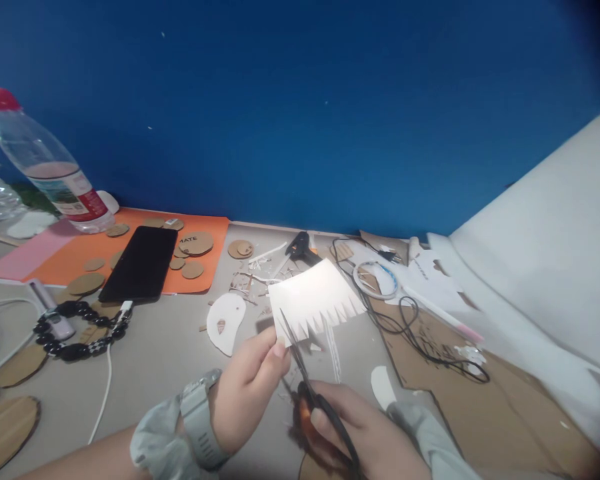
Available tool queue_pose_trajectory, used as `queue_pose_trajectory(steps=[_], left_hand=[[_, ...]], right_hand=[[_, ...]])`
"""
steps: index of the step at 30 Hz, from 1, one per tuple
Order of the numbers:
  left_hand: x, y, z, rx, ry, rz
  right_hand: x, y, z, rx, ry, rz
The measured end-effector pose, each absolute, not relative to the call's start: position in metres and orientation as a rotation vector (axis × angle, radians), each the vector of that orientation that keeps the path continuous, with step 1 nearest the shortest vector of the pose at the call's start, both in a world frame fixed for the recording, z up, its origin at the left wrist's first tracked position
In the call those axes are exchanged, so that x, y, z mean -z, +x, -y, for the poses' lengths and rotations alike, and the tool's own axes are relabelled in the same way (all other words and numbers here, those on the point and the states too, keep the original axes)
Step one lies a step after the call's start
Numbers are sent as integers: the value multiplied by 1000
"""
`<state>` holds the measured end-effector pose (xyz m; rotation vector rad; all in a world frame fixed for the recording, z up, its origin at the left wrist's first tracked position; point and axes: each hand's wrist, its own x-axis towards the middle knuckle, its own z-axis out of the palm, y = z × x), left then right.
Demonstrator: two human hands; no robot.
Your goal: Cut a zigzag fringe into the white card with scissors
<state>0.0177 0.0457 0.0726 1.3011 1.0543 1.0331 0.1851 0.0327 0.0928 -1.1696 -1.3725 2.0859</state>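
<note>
White rectangular sheet of paper (pixel 315 297), its lower edge cut into pointed notches, stands raised above the grey counter (pixel 170 353), just beyond your two hands. Your left hand (pixel 247 387) has its fingers closed, pinching the lower left corner of the sheet between thumb and fingers; a pale grey-green watch (pixel 205 420) sits on that wrist. Your right hand (pixel 360 420) is curled around the handles of a pair of scissors with dark blades and black-and-orange handles (pixel 306 390). The blades point up and away from you, across the left end of the notched edge, near your left thumb; how far apart they stand, you cannot tell.

Left of the sheet lies a white rounded cutout with a small brown patch (pixel 226 325). Behind the sheet, close to the blue wall (pixel 300 120), rests a black glue gun (pixel 300 247). On your right, a flat brown cardboard piece (pixel 473 417) covers part of the counter. Farther left, a black rectangular phone (pixel 141 265) lies partly on an orange sheet (pixel 215 243), with a black beaded bracelet (pixel 70 351) nearer to you.
</note>
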Motion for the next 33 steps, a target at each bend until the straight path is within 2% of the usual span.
queue_pose_trajectory(steps=[19,28,33], left_hand=[[-75,18,-46,-1074,1350,-1102],[-74,20,-45,-1077,1279,-1054],[-75,19,-45,-1053,1303,-1054]], right_hand=[[-88,187,-32,-2108,-1237,1284],[-95,183,-23,-1843,-1414,1298],[-94,179,-21,-1821,-1417,1292]])
